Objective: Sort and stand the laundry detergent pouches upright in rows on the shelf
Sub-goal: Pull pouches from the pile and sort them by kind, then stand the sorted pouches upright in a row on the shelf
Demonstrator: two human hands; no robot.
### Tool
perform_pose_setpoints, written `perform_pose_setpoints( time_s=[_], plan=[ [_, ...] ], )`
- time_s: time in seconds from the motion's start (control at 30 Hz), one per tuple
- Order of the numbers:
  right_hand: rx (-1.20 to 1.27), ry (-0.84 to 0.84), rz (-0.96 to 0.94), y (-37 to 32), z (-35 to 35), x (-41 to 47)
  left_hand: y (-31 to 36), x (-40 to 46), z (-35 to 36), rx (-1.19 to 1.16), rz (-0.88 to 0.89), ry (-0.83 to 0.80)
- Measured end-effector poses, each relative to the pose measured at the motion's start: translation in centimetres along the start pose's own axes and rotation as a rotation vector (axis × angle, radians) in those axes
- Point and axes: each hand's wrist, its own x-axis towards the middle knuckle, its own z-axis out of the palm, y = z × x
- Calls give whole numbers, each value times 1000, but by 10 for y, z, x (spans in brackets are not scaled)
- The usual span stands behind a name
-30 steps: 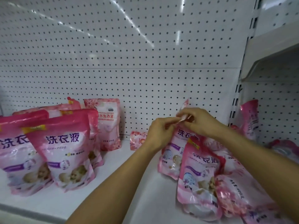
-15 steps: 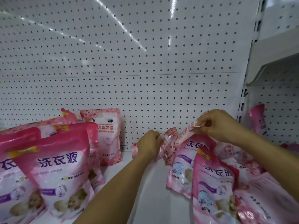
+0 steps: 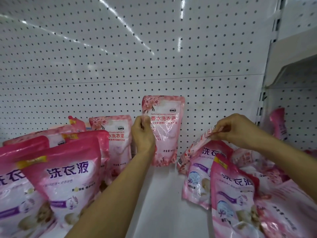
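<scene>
My left hand (image 3: 143, 134) grips the left edge of a light pink floral pouch (image 3: 165, 133), held upright just above the white shelf (image 3: 164, 194) against the pegboard. My right hand (image 3: 235, 129) pinches the top edge of a second floral pouch (image 3: 193, 148), which hangs tilted over a loose heap of pink pouches (image 3: 240, 194) on the right. Another floral pouch (image 3: 118, 140) stands upright left of my left hand. Darker pink pouches (image 3: 68, 174) stand in rows at the front left.
A white pegboard back wall (image 3: 137, 57) rises behind the shelf. A metal upright (image 3: 267, 83) divides this bay from the neighbouring bay, where another pink pouch (image 3: 278, 124) leans. A higher shelf (image 3: 295, 73) juts out at upper right.
My left hand has lifted a floral pouch out of the heap and turned it upright by the pegboard. My right hand has stayed on the other pouch's top edge.
</scene>
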Motion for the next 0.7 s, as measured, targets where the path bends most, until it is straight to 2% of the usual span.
perform_pose_setpoints(
  time_s=[0.1,0.17,0.27,0.47,0.53,0.6,0.67,0.7],
  plan=[
    [19,-2,17,0,0,-1,-1,5,2,-131,-69,47],
    [15,-2,4,-1,0,-2,-9,10,2,-73,-180,48],
    [0,-12,-11,-2,1,-1,-26,9,-1,-17,-360,-34],
    [-54,-51,-37,-7,2,10,-24,12,-9,112,-490,-145],
    [-92,-50,-80,-13,6,16,-8,-7,-13,137,-449,-130],
    [-134,-40,-142,-23,14,22,8,-40,-21,193,-287,-190],
    [-190,-21,-192,-39,25,27,18,-67,-29,233,-103,-365],
    [-218,-9,-216,-49,30,28,21,-75,-32,256,-79,-472]
  ],
)
